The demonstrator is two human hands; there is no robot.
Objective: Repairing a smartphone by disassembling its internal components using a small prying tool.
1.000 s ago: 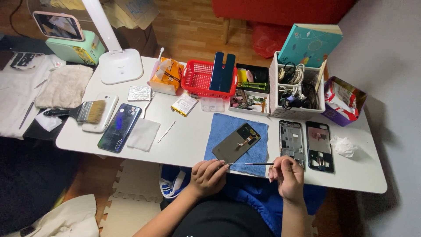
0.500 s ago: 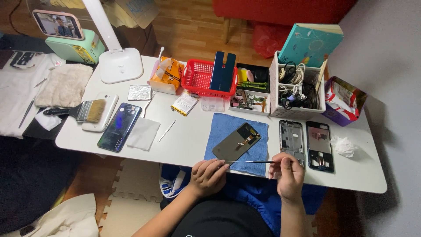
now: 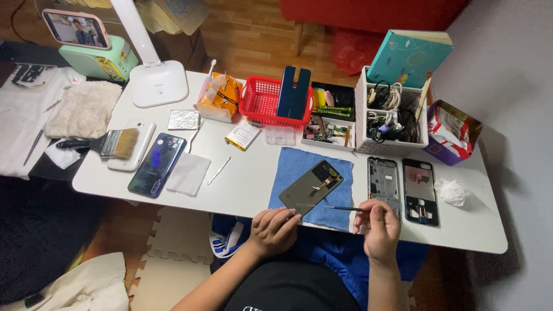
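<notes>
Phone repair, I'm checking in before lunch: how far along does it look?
Done: the phone is apart; two frames lie bare right of the blue cloth, a battery sits near the red basket. In hand: the left hand steadies the screen panel on the cloth, while the right hand points a thin tool at it. Left: nothing looks reassembled yet.

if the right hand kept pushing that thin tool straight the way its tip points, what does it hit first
The right hand holds a thin tool pointing left over the blue cloth. Going straight on, the tip would probably first meet the dark phone panel, near its lower right edge. Its height above the cloth is unclear.
</notes>
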